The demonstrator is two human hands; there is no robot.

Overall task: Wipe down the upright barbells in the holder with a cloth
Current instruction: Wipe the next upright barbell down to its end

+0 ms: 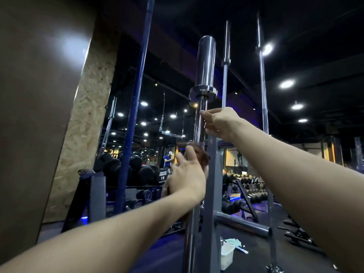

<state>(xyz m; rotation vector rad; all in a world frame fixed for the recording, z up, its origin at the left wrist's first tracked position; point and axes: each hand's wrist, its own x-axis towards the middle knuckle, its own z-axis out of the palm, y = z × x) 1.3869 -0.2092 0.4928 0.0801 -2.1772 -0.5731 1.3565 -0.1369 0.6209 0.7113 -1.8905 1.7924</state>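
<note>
An upright chrome barbell (pixel 204 62) stands in the grey holder (pixel 211 186), its thick sleeve and collar at the top. My right hand (pixel 218 123) grips its thin shaft just below the collar. Lower down, my left hand (pixel 187 174) holds a brown cloth (pixel 201 154) against the same shaft; hand and cloth are blurred. A blue barbell (pixel 136 95) stands to the left. Two thinner chrome barbells (pixel 225 71) (pixel 263 85) stand behind on the right.
A brown wall and a chipboard pillar (pixel 84 125) close off the left. On the dark floor by the holder sit a white plastic tub (pixel 226 255) and a teal rag (pixel 234 242). Dumbbell racks (pixel 246 184) fill the background, where a person in blue (pixel 168 158) stands.
</note>
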